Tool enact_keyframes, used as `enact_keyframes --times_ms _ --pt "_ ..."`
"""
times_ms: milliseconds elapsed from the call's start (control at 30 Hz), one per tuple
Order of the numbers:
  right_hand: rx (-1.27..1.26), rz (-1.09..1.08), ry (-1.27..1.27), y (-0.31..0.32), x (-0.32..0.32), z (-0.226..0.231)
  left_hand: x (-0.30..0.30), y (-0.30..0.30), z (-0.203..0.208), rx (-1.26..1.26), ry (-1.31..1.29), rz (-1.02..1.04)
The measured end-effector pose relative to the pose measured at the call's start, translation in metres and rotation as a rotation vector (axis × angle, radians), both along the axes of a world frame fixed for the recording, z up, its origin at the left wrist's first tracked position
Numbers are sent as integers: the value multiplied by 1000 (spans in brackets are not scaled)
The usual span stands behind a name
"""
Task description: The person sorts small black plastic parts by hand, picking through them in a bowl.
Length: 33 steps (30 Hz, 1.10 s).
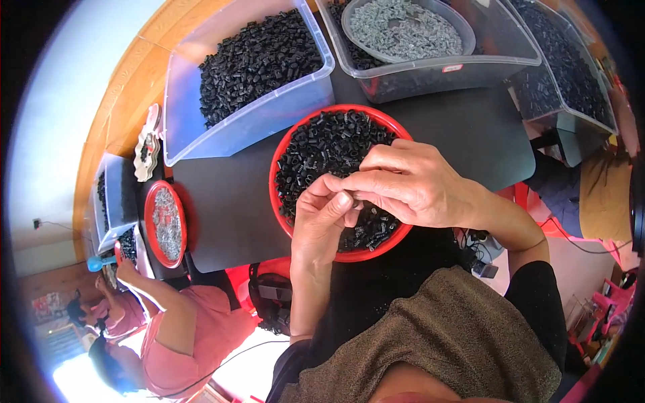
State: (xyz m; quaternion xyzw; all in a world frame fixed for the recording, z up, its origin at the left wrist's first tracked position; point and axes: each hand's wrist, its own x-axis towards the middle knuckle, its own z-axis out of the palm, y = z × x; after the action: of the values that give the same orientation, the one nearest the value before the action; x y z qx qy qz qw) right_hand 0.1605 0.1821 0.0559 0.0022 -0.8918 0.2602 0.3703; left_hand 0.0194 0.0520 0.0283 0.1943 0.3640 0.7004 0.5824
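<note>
Both hands meet above a round red basin (273, 176) heaped with small black plastic parts (329, 151). My left hand (324, 209) is closed, its thumb and fingers pinched together. From the right, my right hand (416, 185) comes in with its fingertips pressed against the left ones. Whatever sits between the fingertips is too small and too covered to make out. Some of the black parts in the basin show bits of silvery metal.
Behind the basin on the black table (228, 195) stand a clear bin of black parts (248, 101) and a second bin (430, 70) bearing a bowl of clear pieces (406, 33). Another bin (571, 74) is far right. A red tray (149, 225) and a co-worker (188, 329) are left.
</note>
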Motion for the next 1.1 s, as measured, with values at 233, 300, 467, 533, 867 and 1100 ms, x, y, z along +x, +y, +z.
enact_keyframes --times_ms 233,300,467,533,867,1100 --pt "-53 123 -97 30 28 1 25 16 5 -129 64 -24" --pt "-94 121 -128 36 34 3 33 20 7 -146 71 -17" --pt "-128 171 -150 43 37 5 49 22 9 -159 69 73" --pt "-130 216 -195 45 34 9 53 15 10 -174 100 144" --pt "-286 432 -287 21 -10 20 45 -30 12 -172 123 347" --pt "-706 285 -350 -11 -15 19 20 -46 6 -7 81 414"
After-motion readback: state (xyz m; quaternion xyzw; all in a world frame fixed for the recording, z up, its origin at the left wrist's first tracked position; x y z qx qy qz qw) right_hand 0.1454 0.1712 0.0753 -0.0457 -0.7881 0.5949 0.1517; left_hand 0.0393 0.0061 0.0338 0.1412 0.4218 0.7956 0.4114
